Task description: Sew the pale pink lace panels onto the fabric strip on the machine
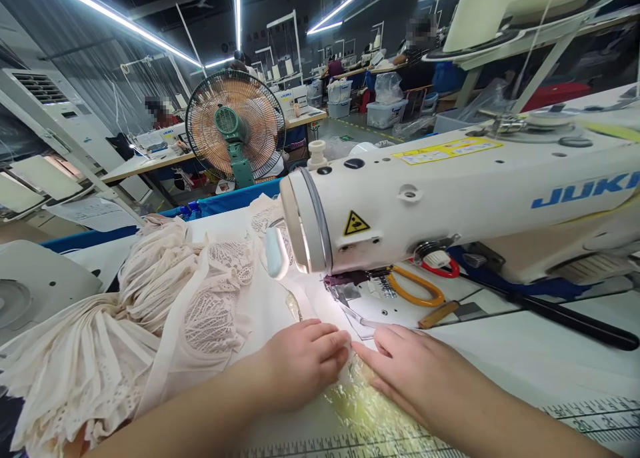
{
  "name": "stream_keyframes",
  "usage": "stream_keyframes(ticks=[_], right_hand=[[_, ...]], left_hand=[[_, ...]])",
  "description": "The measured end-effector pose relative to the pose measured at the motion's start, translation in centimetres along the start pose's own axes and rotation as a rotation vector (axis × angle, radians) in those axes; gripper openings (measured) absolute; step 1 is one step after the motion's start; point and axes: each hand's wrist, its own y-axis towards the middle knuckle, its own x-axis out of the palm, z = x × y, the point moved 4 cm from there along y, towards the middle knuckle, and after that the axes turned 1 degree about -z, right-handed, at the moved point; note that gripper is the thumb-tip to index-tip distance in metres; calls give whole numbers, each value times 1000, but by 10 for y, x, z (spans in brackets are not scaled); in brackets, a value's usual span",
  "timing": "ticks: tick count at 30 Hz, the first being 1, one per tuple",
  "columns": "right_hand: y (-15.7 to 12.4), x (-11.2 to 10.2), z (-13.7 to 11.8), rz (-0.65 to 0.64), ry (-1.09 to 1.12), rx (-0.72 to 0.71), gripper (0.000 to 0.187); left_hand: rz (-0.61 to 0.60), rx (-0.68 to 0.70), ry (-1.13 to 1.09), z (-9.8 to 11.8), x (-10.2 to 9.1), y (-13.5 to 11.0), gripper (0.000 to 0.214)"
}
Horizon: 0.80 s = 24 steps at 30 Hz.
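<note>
My left hand (305,361) rests on pale sheer fabric (280,298) in front of the white Juki sewing machine (450,198), its fingers curled and pressing the cloth down. My right hand (415,371) lies flat beside it, fingers stretched toward the left hand, holding the fabric edge to the table. The needle area (330,281) sits just beyond the fingertips under the machine lamp. A heap of cream lace pieces (125,325) spreads to the left of my left arm.
Yellow-handled scissors (415,291) and a small tool lie behind the machine arm. A printed ruler (595,418) runs along the table's front edge. A green fan (235,128) stands beyond the table. Other people sit at far sewing stations.
</note>
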Motion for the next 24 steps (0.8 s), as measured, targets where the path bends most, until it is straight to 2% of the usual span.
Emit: stream_keyframes(ticks=[7, 11, 16, 19, 24], right_hand=[[21, 2, 3, -251, -81, 46, 26], [27, 4, 3, -243, -144, 30, 30], [32, 12, 3, -225, -235, 40, 46], [40, 15, 1, -278, -242, 48, 50], [52, 24, -2, -426, -257, 138, 57]], left_hand=[[105, -4, 46, -12, 0, 0, 23], [108, -61, 44, -19, -1, 1, 26], [94, 6, 132, -25, 2, 0, 25], [103, 9, 164, -31, 4, 0, 25], [134, 30, 228, -39, 5, 1, 28]])
